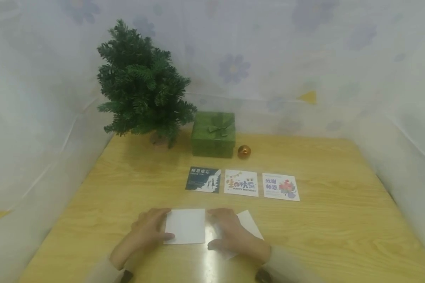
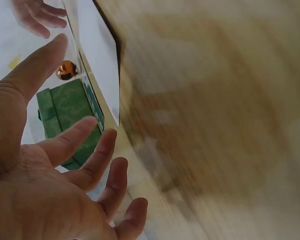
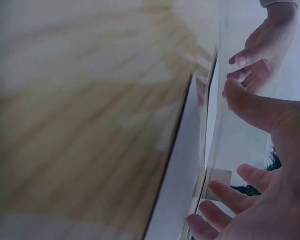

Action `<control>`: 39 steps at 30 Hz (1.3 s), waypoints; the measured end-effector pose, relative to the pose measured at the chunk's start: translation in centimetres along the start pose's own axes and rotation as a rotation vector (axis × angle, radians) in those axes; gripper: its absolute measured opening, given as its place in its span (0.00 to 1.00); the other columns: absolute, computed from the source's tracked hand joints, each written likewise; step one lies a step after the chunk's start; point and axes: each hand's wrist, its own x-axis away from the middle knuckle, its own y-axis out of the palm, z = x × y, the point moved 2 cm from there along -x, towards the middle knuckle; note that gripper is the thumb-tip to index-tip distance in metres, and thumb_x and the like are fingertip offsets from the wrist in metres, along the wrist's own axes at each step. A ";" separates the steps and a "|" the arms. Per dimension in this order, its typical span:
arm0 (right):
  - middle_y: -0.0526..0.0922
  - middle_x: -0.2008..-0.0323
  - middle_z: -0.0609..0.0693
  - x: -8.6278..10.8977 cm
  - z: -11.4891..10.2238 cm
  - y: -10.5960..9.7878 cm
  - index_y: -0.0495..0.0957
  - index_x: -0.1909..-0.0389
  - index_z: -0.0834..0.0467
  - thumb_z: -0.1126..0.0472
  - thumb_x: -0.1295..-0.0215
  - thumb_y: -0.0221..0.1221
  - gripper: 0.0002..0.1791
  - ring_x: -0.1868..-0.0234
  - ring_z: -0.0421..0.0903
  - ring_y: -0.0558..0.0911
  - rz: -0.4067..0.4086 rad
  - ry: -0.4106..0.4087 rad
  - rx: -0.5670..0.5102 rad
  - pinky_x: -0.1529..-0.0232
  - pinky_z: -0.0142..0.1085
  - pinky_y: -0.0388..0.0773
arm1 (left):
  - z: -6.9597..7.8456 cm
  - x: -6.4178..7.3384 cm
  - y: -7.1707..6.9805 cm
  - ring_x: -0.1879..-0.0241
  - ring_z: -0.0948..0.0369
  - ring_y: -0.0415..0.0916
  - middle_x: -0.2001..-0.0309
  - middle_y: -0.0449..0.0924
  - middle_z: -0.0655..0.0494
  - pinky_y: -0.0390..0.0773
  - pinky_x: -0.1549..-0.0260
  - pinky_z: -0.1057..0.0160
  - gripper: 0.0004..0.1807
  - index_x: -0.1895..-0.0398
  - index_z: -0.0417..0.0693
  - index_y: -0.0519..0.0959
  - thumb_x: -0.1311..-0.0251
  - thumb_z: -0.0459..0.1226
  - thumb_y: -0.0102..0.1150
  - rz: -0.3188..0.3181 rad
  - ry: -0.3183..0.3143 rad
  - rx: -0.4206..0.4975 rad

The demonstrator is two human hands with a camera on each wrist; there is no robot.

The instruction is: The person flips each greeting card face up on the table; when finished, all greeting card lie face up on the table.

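A blank white card (image 1: 185, 226) lies flat near the front of the table. My left hand (image 1: 146, 230) is at its left edge, thumb and index tip close to the corners; in the left wrist view the fingers (image 2: 106, 150) look spread and relaxed. Across from it, my right hand (image 1: 230, 234) is just off the card's right side, above a second white card (image 1: 249, 224) that lies askew and is partly hidden by it. The right wrist view shows that hand's fingers (image 3: 230, 197) apart, gripping nothing. Whether any fingertip touches a card, I cannot tell.
Behind the hands lie a dark blue card (image 1: 203, 180), a birthday card (image 1: 241, 183) and a flower card (image 1: 281, 186) in a row. Farther back stand a green gift box (image 1: 212, 143), a copper-coloured ball (image 1: 244, 151) and a small Christmas tree (image 1: 141, 86).
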 end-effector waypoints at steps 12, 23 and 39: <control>0.71 0.41 0.58 -0.2 -1.3 0.2 0.61 0.34 0.61 0.47 0.50 0.65 0.44 0.38 0.59 0.65 -0.206 0.128 -0.122 0.38 0.59 0.59 | -0.6 0.8 1.6 0.47 0.40 0.59 0.42 0.66 0.39 0.60 0.59 0.43 0.49 0.37 0.41 0.69 0.69 0.44 0.77 0.009 -0.093 -0.026; 0.68 0.36 0.58 0.2 -1.3 0.2 0.59 0.31 0.59 0.49 0.50 0.67 0.46 0.35 0.59 0.64 -0.183 0.175 -0.218 0.37 0.58 0.59 | -0.6 0.8 1.8 0.47 0.41 0.62 0.44 0.69 0.39 0.60 0.56 0.42 0.47 0.37 0.45 0.71 0.69 0.44 0.78 0.030 -0.076 0.008; 0.75 0.50 0.57 -0.4 -1.2 0.0 0.77 0.49 0.56 0.62 0.44 0.63 0.20 0.49 0.52 0.73 0.145 -0.059 -0.091 0.46 0.44 0.70 | -0.3 0.7 1.8 0.43 0.43 0.64 0.43 0.72 0.46 0.58 0.49 0.35 0.32 0.46 0.51 0.79 0.59 0.47 0.74 0.004 0.007 0.056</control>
